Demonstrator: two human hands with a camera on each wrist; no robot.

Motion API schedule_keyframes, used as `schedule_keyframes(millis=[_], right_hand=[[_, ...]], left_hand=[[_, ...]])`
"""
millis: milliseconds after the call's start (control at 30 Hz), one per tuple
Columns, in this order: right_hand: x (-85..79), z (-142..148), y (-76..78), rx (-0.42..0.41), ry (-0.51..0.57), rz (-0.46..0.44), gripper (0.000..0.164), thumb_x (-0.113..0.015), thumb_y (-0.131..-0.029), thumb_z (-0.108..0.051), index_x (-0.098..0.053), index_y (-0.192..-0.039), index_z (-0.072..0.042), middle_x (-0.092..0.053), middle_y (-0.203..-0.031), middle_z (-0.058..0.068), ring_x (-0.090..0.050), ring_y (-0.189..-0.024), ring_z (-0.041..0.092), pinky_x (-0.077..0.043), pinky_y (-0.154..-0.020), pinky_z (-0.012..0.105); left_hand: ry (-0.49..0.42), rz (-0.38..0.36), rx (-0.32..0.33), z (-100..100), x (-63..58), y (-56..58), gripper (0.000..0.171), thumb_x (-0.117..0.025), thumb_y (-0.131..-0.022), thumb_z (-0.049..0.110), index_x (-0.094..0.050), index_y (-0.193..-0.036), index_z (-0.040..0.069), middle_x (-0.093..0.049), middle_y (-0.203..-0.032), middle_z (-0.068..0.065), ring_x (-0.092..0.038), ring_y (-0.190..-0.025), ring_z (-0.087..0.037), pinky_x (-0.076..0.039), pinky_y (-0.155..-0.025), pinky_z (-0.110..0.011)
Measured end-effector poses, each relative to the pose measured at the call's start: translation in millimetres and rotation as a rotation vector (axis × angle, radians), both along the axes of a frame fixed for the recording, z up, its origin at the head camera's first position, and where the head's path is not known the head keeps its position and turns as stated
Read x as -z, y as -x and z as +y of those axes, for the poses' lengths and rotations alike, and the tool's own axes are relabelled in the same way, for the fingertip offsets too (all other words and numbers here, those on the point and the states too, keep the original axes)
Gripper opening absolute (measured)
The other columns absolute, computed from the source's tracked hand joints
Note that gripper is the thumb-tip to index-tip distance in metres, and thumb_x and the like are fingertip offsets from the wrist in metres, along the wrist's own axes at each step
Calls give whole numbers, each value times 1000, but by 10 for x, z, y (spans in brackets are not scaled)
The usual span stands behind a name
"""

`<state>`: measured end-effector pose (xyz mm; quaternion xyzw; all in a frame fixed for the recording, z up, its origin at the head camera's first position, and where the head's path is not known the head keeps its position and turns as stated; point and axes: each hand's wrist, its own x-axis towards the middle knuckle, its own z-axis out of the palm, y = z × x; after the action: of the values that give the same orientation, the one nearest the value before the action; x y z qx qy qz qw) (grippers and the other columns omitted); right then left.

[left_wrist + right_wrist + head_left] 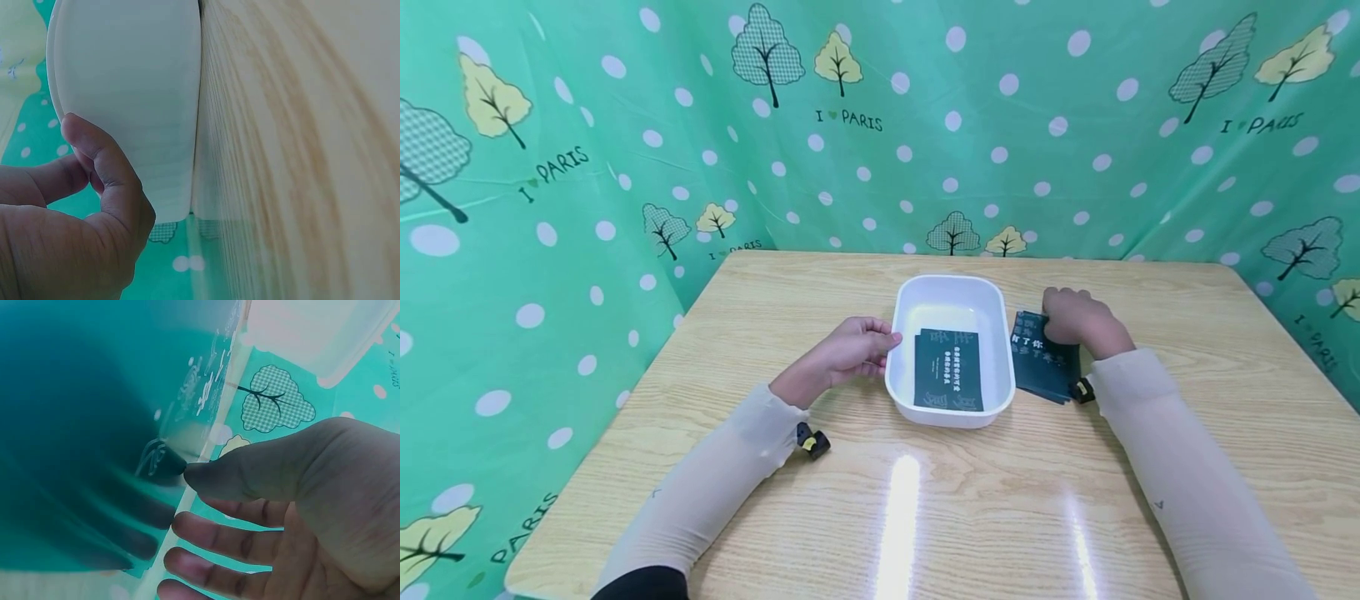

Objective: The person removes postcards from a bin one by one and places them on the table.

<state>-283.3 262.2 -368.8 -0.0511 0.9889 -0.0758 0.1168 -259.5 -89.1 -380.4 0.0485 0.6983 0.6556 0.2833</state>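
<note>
A white plastic tub [948, 418] stands on the table, with dark green printed cards [947, 371] lying in it. My left hand [855, 348] holds the tub's left side by the rim, thumb at the top and fingers against the outer wall. In the left wrist view, the bent fingers [122, 169] meet the tub wall [131, 94]. Right of the tub lies a loose pile of similar dark green cards [1041, 362]. Over its far edge is my right hand [1078, 318]. In the right wrist view, the thumb and spread fingers [206, 534] touch the glossy card surface [94, 425].
A light wood-grain table [820, 508] carries everything. Its far edge meets a green curtain [865, 167] with trees and white dots. Small black wrist devices [812, 442] sit under both wrists, the right one close to the card pile.
</note>
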Motion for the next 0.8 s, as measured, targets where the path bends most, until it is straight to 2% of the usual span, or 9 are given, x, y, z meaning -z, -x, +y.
schedule_keyframes(millis=[167,400,567,800], right_hand=[[-15,-27,-23,-4,2,40,34,-55,-91,-3,-52,-123,8,-57,-113,27,-51,-96,39,-47,-81,58],[-121,-165,-84,-45,60,197,36,-48,-95,-6,-47,-127,10,-53,-120,29,-50,-102,44,-47,-82,59],[-199,-340,-135,-67,102,284,40,-51,-100,-16,-47,-129,11,-48,-125,31,-45,-109,46,-44,-88,60],[-221,-586,-199,-100,105,358,48,-56,-100,-26,-47,-131,10,-47,-127,29,-41,-118,42,-44,-92,57]], left_hand=[[3,-2,3,4,1,-7,22,-59,-98,13,-51,-113,-1,-59,-103,-20,-58,-70,-19,-51,-61,-30],[0,-2,5,6,-10,-13,22,-59,-99,13,-50,-113,-1,-58,-102,-20,-58,-70,-19,-50,-61,-30],[-4,-4,7,7,-2,-2,22,-59,-99,13,-50,-114,-1,-58,-102,-20,-58,-70,-19,-51,-61,-29],[-10,1,-1,6,2,0,21,-59,-98,12,-51,-113,-1,-58,-104,-22,-58,-71,-20,-52,-62,-30]])
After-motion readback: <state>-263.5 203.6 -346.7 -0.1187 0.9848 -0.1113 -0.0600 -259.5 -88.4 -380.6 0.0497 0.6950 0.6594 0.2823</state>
